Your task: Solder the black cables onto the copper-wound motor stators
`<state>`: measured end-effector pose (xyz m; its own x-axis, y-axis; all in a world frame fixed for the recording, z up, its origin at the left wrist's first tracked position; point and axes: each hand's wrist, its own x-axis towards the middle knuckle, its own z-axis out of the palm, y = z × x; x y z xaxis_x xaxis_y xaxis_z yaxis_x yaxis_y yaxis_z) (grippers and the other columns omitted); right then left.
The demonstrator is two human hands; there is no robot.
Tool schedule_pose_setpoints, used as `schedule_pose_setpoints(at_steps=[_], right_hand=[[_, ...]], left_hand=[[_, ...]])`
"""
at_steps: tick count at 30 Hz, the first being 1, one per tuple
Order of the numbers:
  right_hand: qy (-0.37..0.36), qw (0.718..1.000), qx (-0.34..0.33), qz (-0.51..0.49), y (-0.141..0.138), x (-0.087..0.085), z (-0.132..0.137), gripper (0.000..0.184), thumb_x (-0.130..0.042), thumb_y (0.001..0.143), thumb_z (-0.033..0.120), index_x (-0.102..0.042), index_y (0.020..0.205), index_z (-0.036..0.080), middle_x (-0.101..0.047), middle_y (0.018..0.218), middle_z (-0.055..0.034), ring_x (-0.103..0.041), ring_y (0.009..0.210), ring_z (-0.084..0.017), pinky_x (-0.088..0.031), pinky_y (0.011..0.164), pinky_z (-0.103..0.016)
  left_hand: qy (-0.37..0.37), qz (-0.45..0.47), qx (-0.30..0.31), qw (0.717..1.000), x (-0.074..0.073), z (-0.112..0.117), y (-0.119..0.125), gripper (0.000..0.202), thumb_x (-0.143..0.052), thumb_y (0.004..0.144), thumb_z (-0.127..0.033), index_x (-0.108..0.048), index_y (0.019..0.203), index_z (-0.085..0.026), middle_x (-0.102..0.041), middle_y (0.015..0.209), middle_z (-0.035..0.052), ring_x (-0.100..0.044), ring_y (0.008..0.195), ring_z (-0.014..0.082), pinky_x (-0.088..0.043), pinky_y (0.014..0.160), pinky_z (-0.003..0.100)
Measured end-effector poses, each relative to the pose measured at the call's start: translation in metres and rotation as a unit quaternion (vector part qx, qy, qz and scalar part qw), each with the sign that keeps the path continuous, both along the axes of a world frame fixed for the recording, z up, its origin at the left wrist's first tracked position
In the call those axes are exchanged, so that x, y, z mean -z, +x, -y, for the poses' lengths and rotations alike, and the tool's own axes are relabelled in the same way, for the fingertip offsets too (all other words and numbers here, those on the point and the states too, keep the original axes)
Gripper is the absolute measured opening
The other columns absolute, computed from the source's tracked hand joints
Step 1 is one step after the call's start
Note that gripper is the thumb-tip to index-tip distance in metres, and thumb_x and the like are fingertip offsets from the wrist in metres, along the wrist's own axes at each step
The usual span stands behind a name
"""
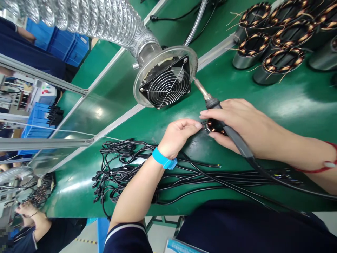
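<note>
The slim black-handled soldering iron with a metal barrel [238, 141] is in the right hand [243, 121], above the green table [173, 116], its tip pointing up toward the round-grilled black fan [168, 88]. It is probably light and stiff, with a trailing black cord that may drag; the handle is the place to grip, since the barrel is likely hot.

The same hand's fingertips also close around a small black ring with copper windings [210, 125]. That looks rigid and light, but its windings would scratch easily, so the outer rim is the better hold. The left hand [180, 131] is narrowed to a pinch beside it, apparently on a thin dark lead [203, 123], which should be limp and easily bent.

Counted: one iron, one small ring, one fan and one crinkled silver foil duct [86, 21] behind it. At least seven large metal cylinders with copper windings [279, 66] stand at the upper right, some cut off. The flexible black cables [123, 147] overlap too much to count.
</note>
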<state>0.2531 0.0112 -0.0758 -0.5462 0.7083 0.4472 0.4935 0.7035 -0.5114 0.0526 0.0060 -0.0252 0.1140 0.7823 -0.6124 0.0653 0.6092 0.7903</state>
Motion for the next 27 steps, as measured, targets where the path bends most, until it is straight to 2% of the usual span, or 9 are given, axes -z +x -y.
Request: schedule_pose_setpoints(at_steps=[3, 5, 9, 12, 15, 18, 22, 25, 27], right_hand=[[0.057, 0.998, -0.001, -0.021, -0.004, 0.002, 0.0, 0.035, -0.053, 0.102, 0.03, -0.058, 0.136, 0.022, -0.069, 0.101, -0.0084, -0.062, 0.092, -0.028, -0.052, 0.083, -0.043], [0.067, 0.997, 0.009, -0.03, -0.007, 0.002, 0.001, 0.03, -0.053, 0.103, 0.027, -0.058, 0.133, 0.022, -0.071, 0.097, -0.0068, -0.062, 0.09, -0.028, -0.051, 0.082, -0.043], [0.048, 0.997, 0.036, -0.055, -0.013, 0.002, 0.005, 0.029, -0.053, 0.103, 0.022, -0.056, 0.131, 0.025, -0.071, 0.092, -0.0019, -0.065, 0.087, -0.025, -0.054, 0.083, -0.042], [0.042, 0.994, 0.067, -0.078, -0.019, 0.002, 0.008, 0.029, -0.053, 0.104, 0.021, -0.054, 0.133, 0.024, -0.072, 0.094, -0.0014, -0.067, 0.084, -0.023, -0.055, 0.079, -0.039], [0.018, 0.993, 0.076, -0.083, -0.02, 0.001, 0.009, 0.033, -0.053, 0.105, 0.02, -0.053, 0.138, 0.024, -0.075, 0.101, -0.0027, -0.071, 0.092, -0.023, -0.057, 0.083, -0.04], [0.004, 0.993, 0.079, -0.09, -0.012, -0.001, 0.008, 0.039, -0.056, 0.105, 0.023, -0.052, 0.143, 0.024, -0.077, 0.112, -0.0046, -0.073, 0.105, -0.024, -0.058, 0.092, -0.04], [0.007, 0.992, 0.099, -0.074, 0.002, -0.003, 0.003, 0.036, -0.059, 0.106, 0.026, -0.056, 0.141, 0.028, -0.077, 0.113, -0.0041, -0.075, 0.108, -0.023, -0.059, 0.095, -0.036], [0.035, 0.99, 0.107, -0.082, 0.006, -0.005, 0.001, 0.035, -0.061, 0.105, 0.026, -0.058, 0.14, 0.028, -0.078, 0.109, -0.003, -0.076, 0.105, -0.021, -0.06, 0.094, -0.032], [0.054, 0.99, 0.099, -0.086, 0.005, -0.007, 0.0, 0.034, -0.061, 0.105, 0.026, -0.058, 0.139, 0.027, -0.078, 0.107, -0.0033, -0.076, 0.1, -0.02, -0.061, 0.09, -0.031]], left_hand=[[-0.025, 0.014, 0.023, 0.999, -0.002, 0.001, -0.008, 0.031, -0.077, 0.089, -0.032, -0.062, 0.067, -0.016, -0.038, 0.052, -0.0086, -0.026, 0.045, 0.0032, -0.019, 0.046, 0.02], [-0.024, 0.026, 0.039, 0.999, -0.003, 0.002, -0.013, 0.029, -0.074, 0.089, -0.034, -0.065, 0.069, -0.015, -0.041, 0.053, -0.0072, -0.026, 0.045, 0.0033, -0.018, 0.046, 0.02], [0.021, 0.022, 0.12, 0.992, 0.001, 0.004, -0.013, 0.025, -0.078, 0.083, -0.037, -0.072, 0.073, -0.014, -0.057, 0.061, -0.0026, -0.039, 0.052, 0.0055, -0.029, 0.05, 0.021], [0.087, -0.043, 0.179, 0.979, 0.005, 0.004, -0.006, 0.029, -0.079, 0.084, -0.034, -0.069, 0.064, -0.016, -0.061, 0.062, -0.0018, -0.045, 0.057, 0.0082, -0.038, 0.057, 0.023], [0.171, -0.132, 0.179, 0.96, 0.002, 0.002, -0.009, 0.022, -0.071, 0.088, -0.023, -0.072, 0.067, -0.017, -0.068, 0.069, -0.0005, -0.056, 0.069, 0.0121, -0.046, 0.07, 0.025], [0.217, -0.216, 0.13, 0.943, -0.006, -0.004, -0.03, 0.018, -0.067, 0.089, -0.018, -0.076, 0.073, -0.017, -0.072, 0.074, 0.0008, -0.061, 0.073, 0.0142, -0.048, 0.074, 0.027], [0.228, -0.314, 0.029, 0.921, -0.015, -0.018, -0.079, 0.02, -0.065, 0.09, -0.02, -0.076, 0.073, -0.017, -0.066, 0.065, -0.0005, -0.058, 0.065, 0.0145, -0.046, 0.068, 0.028], [0.291, -0.394, -0.091, 0.867, -0.02, -0.026, -0.111, 0.018, -0.065, 0.09, -0.021, -0.077, 0.078, -0.018, -0.069, 0.072, 0.0018, -0.062, 0.075, 0.0168, -0.049, 0.075, 0.031], [0.361, -0.403, -0.181, 0.821, -0.023, -0.026, -0.117, 0.015, -0.065, 0.091, -0.023, -0.078, 0.087, -0.019, -0.071, 0.082, 0.003, -0.063, 0.08, 0.0162, -0.05, 0.078, 0.031]])
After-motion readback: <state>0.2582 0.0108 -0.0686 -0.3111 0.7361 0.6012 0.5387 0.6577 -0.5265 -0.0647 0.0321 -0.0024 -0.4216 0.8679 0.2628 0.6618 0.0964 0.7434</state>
